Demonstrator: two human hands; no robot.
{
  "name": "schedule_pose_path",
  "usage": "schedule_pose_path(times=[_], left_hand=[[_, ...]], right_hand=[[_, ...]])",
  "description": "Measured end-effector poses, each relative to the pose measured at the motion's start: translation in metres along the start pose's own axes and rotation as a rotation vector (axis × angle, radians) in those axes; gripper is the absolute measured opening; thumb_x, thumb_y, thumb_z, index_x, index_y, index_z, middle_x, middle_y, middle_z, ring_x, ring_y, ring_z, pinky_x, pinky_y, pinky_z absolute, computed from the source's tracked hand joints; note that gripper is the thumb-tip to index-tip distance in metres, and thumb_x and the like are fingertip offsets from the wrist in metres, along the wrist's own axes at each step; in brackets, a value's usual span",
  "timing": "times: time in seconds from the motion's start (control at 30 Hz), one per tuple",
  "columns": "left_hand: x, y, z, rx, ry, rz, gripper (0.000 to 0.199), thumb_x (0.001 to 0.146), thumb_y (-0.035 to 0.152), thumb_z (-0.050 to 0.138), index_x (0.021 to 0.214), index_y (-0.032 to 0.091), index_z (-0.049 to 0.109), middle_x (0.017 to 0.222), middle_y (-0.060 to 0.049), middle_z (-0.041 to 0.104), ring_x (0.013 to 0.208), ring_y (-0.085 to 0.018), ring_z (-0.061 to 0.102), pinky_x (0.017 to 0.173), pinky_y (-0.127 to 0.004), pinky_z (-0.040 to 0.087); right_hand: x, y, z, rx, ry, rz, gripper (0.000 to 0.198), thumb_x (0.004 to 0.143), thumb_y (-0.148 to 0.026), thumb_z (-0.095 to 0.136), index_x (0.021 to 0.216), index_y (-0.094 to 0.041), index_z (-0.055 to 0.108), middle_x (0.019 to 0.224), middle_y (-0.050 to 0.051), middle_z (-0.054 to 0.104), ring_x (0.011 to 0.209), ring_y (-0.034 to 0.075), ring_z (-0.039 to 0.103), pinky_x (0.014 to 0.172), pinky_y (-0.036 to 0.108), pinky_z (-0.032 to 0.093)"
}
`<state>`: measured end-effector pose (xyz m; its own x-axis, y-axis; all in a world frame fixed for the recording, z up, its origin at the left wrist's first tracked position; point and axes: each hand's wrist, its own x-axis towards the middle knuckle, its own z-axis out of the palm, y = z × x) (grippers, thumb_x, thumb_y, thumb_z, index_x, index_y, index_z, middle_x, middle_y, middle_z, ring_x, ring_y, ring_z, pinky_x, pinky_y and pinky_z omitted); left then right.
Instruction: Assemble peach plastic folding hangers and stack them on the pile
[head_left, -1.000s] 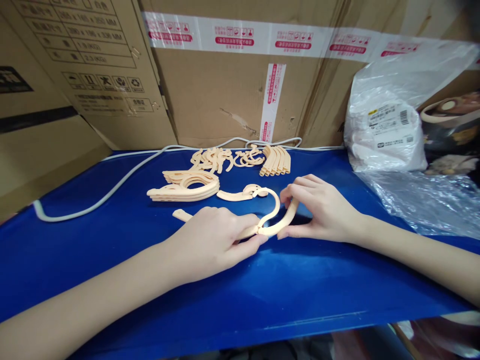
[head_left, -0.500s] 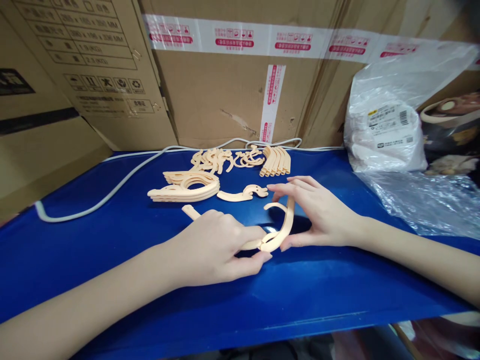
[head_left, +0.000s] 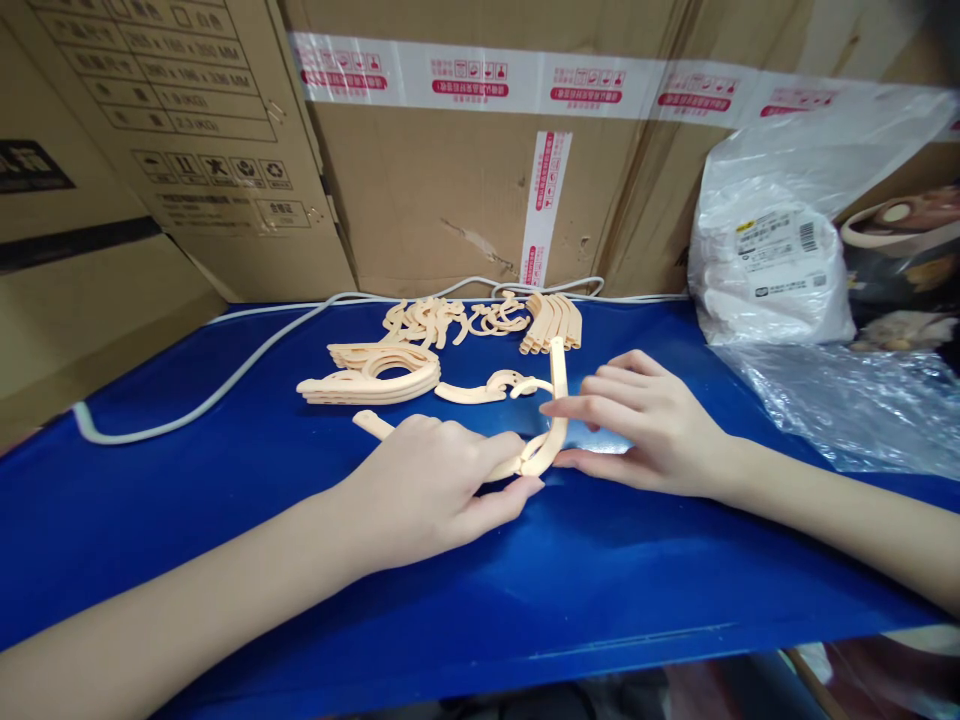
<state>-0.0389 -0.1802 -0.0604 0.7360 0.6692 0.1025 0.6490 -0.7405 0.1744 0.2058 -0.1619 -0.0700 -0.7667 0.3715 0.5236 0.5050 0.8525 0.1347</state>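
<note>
The step in hand looks like setting 1 raised arm (head_left: 558, 370) of the jointed cream piece (head_left: 543, 457) over the blue table (head_left: 600, 590); the next move calls for a steady joint (head_left: 523, 466). The left hand (head_left: 435, 490) pinches the piece there; the right hand (head_left: 652, 425), half open, crosses the arm with 1 finger, its grip hard to tell

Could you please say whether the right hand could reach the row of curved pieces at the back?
Probably yes: from the right hand, the row of curved pieces looks unobstructed, passing right of the held piece.
</note>
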Motion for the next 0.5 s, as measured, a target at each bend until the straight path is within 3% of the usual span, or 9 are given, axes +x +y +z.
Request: schedule_pose_path(times=[0.07,0.17,0.33,0.5], left_hand=[[0.0,0.002,0.0,0.04,0.017,0.009,0.034,0.097,0.043,0.041,0.076,0.02,0.054,0.056,0.002,0.056,0.051,-0.015,0.056,0.049,-0.027,0.017],[-0.001,0.003,0.001,0.08,0.026,0.032,0.033,0.098,0.042,0.04,0.08,0.02,0.056,0.057,0.002,0.059,0.05,-0.016,0.057,0.048,-0.027,0.016],[-0.001,0.002,0.004,0.07,0.062,0.089,0.028,0.097,0.04,0.043,0.089,0.021,0.061,0.068,0.001,0.069,0.058,-0.017,0.064,0.047,-0.028,0.019],[-0.001,-0.001,0.004,0.017,0.074,0.098,0.026,0.097,0.037,0.044,0.09,0.021,0.063,0.07,0.002,0.069,0.064,-0.015,0.066,0.05,-0.028,0.025]], right_hand=[[0.0,-0.003,0.0,0.04,-0.034,-0.037,0.025,0.096,-0.032,0.054,0.115,-0.017,0.059,0.078,0.002,0.068,0.066,0.015,0.057,0.071,0.034,0.038],[0.001,-0.006,0.0,0.102,-0.081,-0.023,0.024,0.097,-0.027,0.05,0.116,-0.016,0.059,0.086,0.004,0.07,0.073,0.016,0.058,0.07,0.033,0.037],[0.004,-0.004,-0.002,0.223,-0.103,0.146,0.022,0.1,-0.028,0.04,0.096,-0.018,0.06,0.09,0.005,0.065,0.079,0.018,0.055,0.073,0.033,0.038],[0.003,0.008,0.003,0.223,-0.09,0.366,0.017,0.095,-0.03,0.051,0.083,-0.019,0.055,0.088,0.005,0.058,0.081,0.019,0.056,0.071,0.031,0.043]])
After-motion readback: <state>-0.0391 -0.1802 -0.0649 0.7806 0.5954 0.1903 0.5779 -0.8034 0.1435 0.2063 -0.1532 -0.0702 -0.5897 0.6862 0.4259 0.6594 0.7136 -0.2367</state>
